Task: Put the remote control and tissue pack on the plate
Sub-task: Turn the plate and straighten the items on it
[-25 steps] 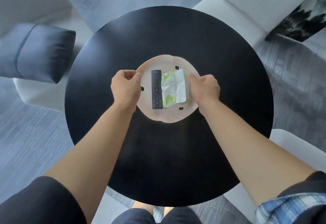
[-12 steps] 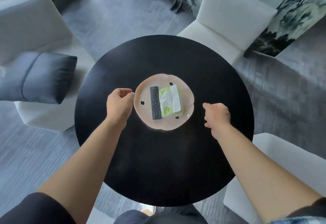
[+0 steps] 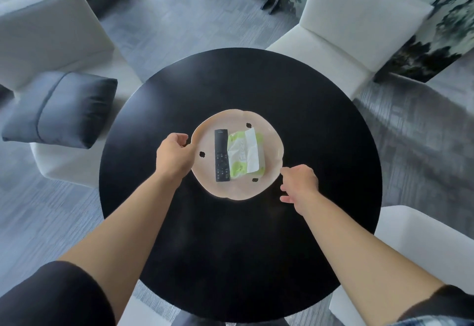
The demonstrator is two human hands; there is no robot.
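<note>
A: Looking done? The remote control (image 3: 221,158) and tissue pack (image 3: 245,155) lie on the plate (image 3: 230,192), between both hands.

B: Yes. Left hand (image 3: 174,157) grip curls at the rim, can't tell if pinching; right hand (image 3: 298,183) loose, empty.

Since half a second ago the right hand (image 3: 298,182) has moved back in, fingertips now just beside the plate's (image 3: 272,136) rim.
</note>
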